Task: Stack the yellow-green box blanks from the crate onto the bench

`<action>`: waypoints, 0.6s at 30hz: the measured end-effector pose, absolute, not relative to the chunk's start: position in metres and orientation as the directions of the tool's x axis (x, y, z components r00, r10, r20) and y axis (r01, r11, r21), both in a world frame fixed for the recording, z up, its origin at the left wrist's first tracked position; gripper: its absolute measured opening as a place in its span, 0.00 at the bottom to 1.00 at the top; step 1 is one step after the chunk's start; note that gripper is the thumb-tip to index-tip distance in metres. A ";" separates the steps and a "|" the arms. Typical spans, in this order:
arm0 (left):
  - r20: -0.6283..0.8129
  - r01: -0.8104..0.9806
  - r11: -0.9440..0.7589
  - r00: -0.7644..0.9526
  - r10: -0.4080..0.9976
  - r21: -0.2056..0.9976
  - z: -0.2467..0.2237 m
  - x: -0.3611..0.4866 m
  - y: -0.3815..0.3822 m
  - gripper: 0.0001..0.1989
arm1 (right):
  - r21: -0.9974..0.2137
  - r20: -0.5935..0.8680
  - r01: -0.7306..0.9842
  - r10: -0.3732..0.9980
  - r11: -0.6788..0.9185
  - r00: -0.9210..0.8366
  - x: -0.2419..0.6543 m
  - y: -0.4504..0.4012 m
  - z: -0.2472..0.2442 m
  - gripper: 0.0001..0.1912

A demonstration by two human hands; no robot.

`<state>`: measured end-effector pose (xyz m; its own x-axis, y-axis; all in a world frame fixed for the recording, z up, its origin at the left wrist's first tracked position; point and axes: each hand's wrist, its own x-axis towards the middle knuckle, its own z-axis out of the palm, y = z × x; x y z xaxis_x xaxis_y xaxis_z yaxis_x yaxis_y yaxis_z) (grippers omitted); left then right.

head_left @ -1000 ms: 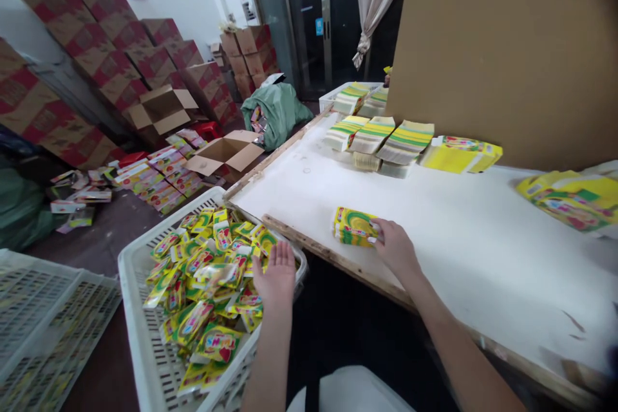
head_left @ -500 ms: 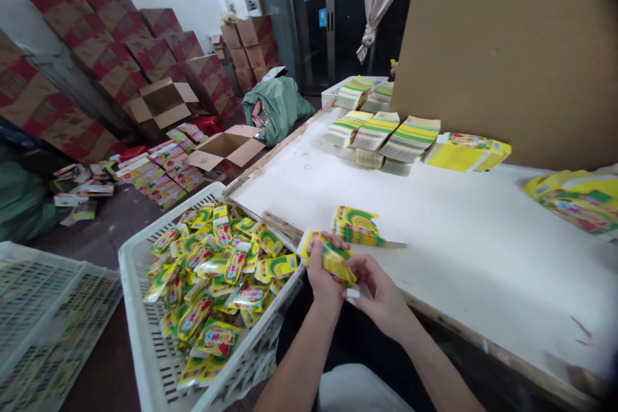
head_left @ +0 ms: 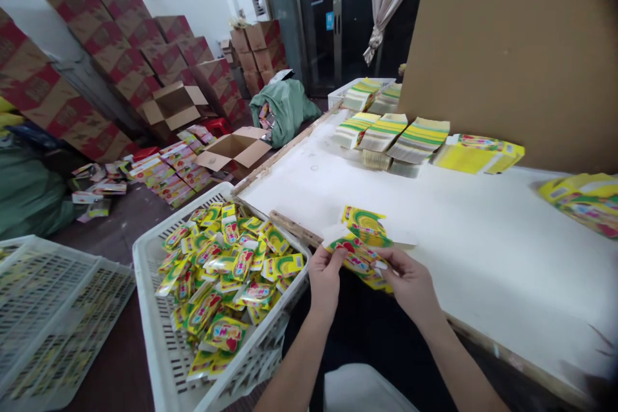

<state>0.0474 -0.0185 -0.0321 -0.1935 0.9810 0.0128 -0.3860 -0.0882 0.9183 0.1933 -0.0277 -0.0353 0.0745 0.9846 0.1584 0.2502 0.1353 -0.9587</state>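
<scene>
Between my hands, over the table's near edge, is a yellow and green printed carton (head_left: 356, 253) that looks flat. My left hand (head_left: 326, 275) pinches its left end, thumb on top. The right end is gripped by my right hand (head_left: 404, 280), with something small and white at the thumb. Just behind it on the white table (head_left: 309, 190) lies a small stack of similar printed cartons (head_left: 365, 224). To the left, a white plastic crate (head_left: 149, 328) holds many small yellow-green cartons (head_left: 224, 333).
Bundles of flat cartons (head_left: 419, 138) and a larger yellow box (head_left: 477, 153) stand along the back of the table by a cardboard sheet (head_left: 502, 51). More yellow cartons (head_left: 582, 199) lie at right. Another crate (head_left: 58, 322) is at lower left; an opened box (head_left: 234, 149) sits on the floor.
My hands have moved apart and slightly right. The carton, earlier partly covered by the left hand's fingers, is now stretched out between both hands. The view has shifted a little.
</scene>
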 end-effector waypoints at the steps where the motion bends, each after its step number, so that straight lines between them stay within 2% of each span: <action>1: 0.056 -0.336 -0.135 -0.234 0.971 0.932 -0.025 0.045 -0.021 0.17 | -0.917 0.232 0.361 0.964 0.173 0.128 0.198 -0.027 -0.034 0.09; 3: 0.183 -0.207 -0.254 -0.310 0.933 0.945 -0.007 0.041 -0.026 0.25 | -0.773 0.405 0.585 0.901 0.246 0.156 0.207 -0.026 -0.031 0.10; 5: 0.273 -0.112 -0.310 -0.264 0.925 0.944 0.009 0.036 -0.030 0.30 | -0.593 0.516 0.726 0.857 0.349 0.010 0.211 -0.027 -0.026 0.12; 7: 0.271 -0.067 -0.279 -0.101 0.957 0.958 0.018 0.033 -0.031 0.35 | -0.461 0.526 0.732 0.819 0.501 -0.229 0.209 -0.030 -0.021 0.15; 9: 0.201 -0.014 -0.201 0.098 0.975 0.979 0.016 0.032 -0.030 0.36 | -0.432 0.531 0.668 0.770 0.606 -0.355 0.203 -0.035 -0.017 0.18; 10: 0.168 0.028 -0.175 0.166 0.972 0.984 0.012 0.032 -0.029 0.34 | -0.462 0.554 0.649 0.768 0.605 -0.322 0.200 -0.037 -0.017 0.18; 12: 0.135 0.115 -0.165 0.234 0.963 0.980 0.002 0.034 -0.029 0.29 | -0.623 0.589 0.601 0.806 0.501 -0.062 0.193 -0.040 -0.019 0.25; 14: 0.154 0.166 -0.193 0.224 0.962 0.967 -0.006 0.039 -0.032 0.29 | -0.842 0.468 0.407 0.856 0.354 0.222 0.189 -0.041 -0.023 0.36; 15: 0.169 0.171 -0.208 0.221 0.961 0.963 -0.008 0.042 -0.034 0.30 | -0.922 0.349 0.265 0.901 0.281 0.257 0.188 -0.041 -0.025 0.37; 16: 0.180 0.161 -0.220 0.231 0.956 0.962 -0.009 0.045 -0.037 0.32 | -0.971 0.226 0.126 0.951 0.203 0.211 0.186 -0.041 -0.027 0.36; 18: 0.208 0.126 -0.245 0.252 0.945 0.961 -0.009 0.050 -0.042 0.34 | -0.996 0.040 -0.084 0.999 0.040 -0.001 0.184 -0.041 -0.028 0.28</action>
<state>0.0498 -0.0416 -0.0092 0.2517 0.9452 0.2078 0.1258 -0.2448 0.9614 0.1845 -0.0412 -0.0284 -0.0012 0.9992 0.0400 -0.0842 0.0397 -0.9957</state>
